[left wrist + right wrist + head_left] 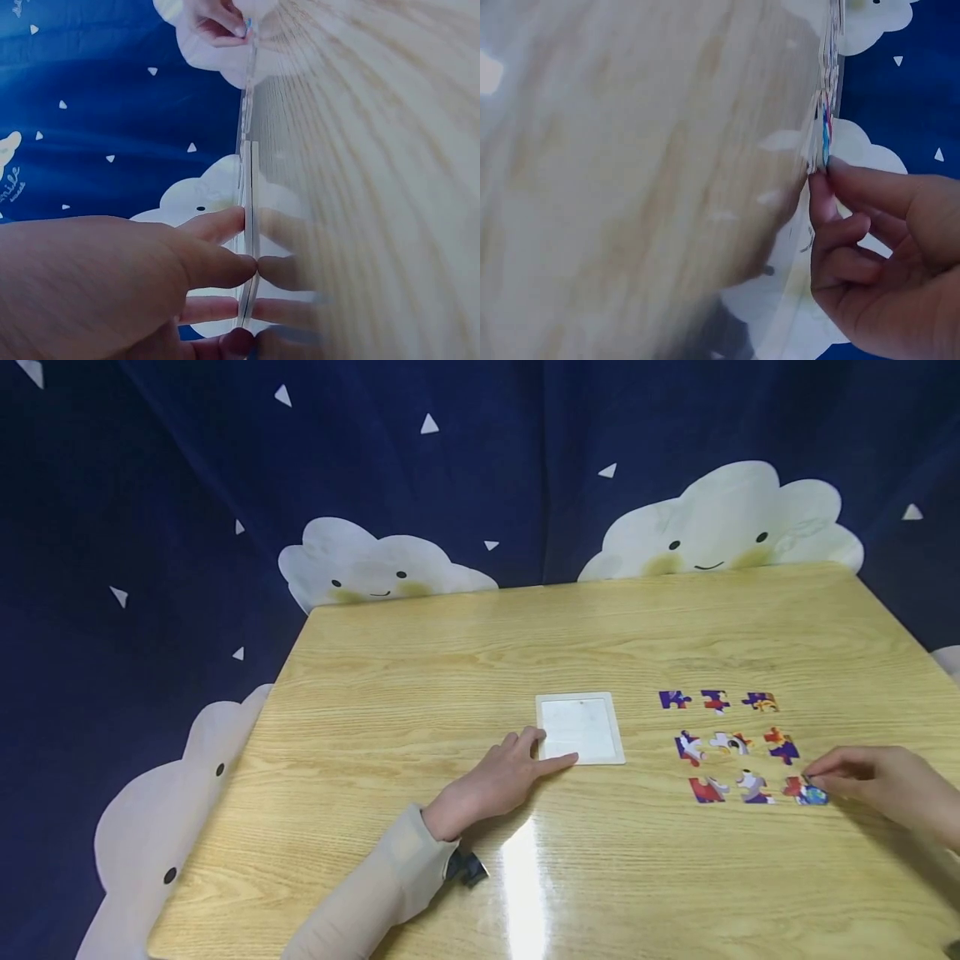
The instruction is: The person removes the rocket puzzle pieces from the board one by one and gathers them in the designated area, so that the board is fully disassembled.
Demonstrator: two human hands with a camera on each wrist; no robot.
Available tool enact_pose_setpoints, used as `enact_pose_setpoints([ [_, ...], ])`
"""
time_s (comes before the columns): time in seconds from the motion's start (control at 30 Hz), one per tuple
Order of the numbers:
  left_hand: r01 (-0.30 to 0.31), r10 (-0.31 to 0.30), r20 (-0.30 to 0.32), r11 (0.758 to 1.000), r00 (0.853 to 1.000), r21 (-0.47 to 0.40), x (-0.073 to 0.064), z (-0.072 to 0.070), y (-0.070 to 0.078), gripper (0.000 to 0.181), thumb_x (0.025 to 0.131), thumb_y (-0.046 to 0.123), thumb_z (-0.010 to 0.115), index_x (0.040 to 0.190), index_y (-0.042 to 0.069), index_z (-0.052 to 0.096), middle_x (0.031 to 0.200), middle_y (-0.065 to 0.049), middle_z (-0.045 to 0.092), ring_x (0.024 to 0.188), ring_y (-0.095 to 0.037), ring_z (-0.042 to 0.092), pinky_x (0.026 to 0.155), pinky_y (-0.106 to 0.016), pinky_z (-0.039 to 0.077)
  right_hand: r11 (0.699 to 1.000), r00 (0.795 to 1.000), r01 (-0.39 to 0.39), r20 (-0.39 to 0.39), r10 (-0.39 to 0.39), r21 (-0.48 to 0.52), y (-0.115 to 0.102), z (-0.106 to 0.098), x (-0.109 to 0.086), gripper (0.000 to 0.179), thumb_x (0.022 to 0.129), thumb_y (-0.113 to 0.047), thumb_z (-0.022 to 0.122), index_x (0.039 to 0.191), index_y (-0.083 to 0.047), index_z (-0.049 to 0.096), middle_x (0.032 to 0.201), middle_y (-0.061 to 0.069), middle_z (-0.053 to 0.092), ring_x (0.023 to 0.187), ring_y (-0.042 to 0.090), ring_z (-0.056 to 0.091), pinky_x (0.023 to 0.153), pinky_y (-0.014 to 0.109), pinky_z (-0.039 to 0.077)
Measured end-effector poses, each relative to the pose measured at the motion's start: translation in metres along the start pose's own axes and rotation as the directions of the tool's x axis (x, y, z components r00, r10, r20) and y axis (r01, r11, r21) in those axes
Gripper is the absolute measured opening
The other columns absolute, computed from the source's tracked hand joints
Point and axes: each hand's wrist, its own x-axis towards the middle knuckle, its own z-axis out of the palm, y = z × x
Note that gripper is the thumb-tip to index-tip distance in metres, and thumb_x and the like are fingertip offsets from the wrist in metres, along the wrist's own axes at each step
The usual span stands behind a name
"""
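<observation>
A white square puzzle tray (pixel 619 735) lies flat near the table's middle. My left hand (pixel 506 774) touches its lower left corner, thumb and fingers spread along two edges. In the left wrist view, the fingertips of the left hand (pixel 112 277) meet the tray's thin edge (pixel 252 195). At the right, my right hand (pixel 888 785) pinches a red and blue jigsaw piece (pixel 813 793) at its right side. In the right wrist view, thumb and forefinger of the right hand (pixel 892 247) grip the piece's edge (pixel 826 142); the other fingers are curled.
Several other jigsaw pieces lie in loose rows between tray and right hand, among them a grey and purple one (pixel 752 787) and a red one (pixel 707 790). A dark object (pixel 471 868) shows beside the left sleeve. A blue curtain (pixel 465 468) hangs behind the table.
</observation>
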Motion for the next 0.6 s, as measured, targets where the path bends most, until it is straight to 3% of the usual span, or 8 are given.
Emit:
enact_pose_setpoints([
  [0.17,0.001,-0.001,0.008,1.000,1.000,0.011,-0.002,0.001,-0.001,0.067,0.099,0.000,0.043,0.150,0.042,0.034,0.146,-0.012,0.034,0.086,-0.018,0.038,0.064,-0.023,0.032,0.998,0.999,-0.009,-0.035,0.006,-0.070,-0.004,0.004,0.003,0.011,0.079,0.000,0.075,0.077,-0.010,0.070,0.074,0.004,0.066,0.062,-0.014,0.035,0.055,0.017,0.037],
  [0.33,-0.018,0.018,-0.012,1.000,1.000,-0.007,-0.004,0.001,0.000,0.070,0.098,-0.003,0.042,0.152,0.040,0.031,0.146,-0.014,0.034,0.088,-0.019,0.040,0.065,-0.025,0.035,0.996,0.996,0.012,-0.089,-0.019,-0.085,-0.008,0.005,0.003,0.015,0.077,0.003,0.076,0.076,-0.009,0.067,0.071,0.001,0.062,0.061,-0.010,0.033,0.053,0.018,0.036],
  [0.5,-0.084,0.081,-0.107,0.996,0.991,-0.024,-0.004,0.006,-0.001,0.061,0.101,0.006,0.046,0.155,0.029,0.029,0.145,-0.019,0.035,0.092,-0.023,0.047,0.075,-0.029,0.045,1.000,0.990,0.012,-0.140,-0.014,-0.021,-0.022,-0.004,0.003,0.006,0.086,-0.009,0.073,0.085,-0.005,0.068,0.071,-0.007,0.057,0.062,-0.012,0.036,0.051,0.020,0.034],
  [0.6,-0.085,0.073,-0.185,0.995,0.980,-0.058,-0.004,0.005,-0.003,0.059,0.101,0.016,0.051,0.155,0.024,0.030,0.148,-0.021,0.032,0.100,-0.025,0.051,0.087,-0.034,0.048,0.999,0.979,0.033,-0.200,-0.036,-0.017,-0.042,-0.009,0.007,0.010,0.091,-0.013,0.068,0.089,-0.003,0.069,0.072,-0.004,0.060,0.063,-0.014,0.037,0.051,0.019,0.034],
])
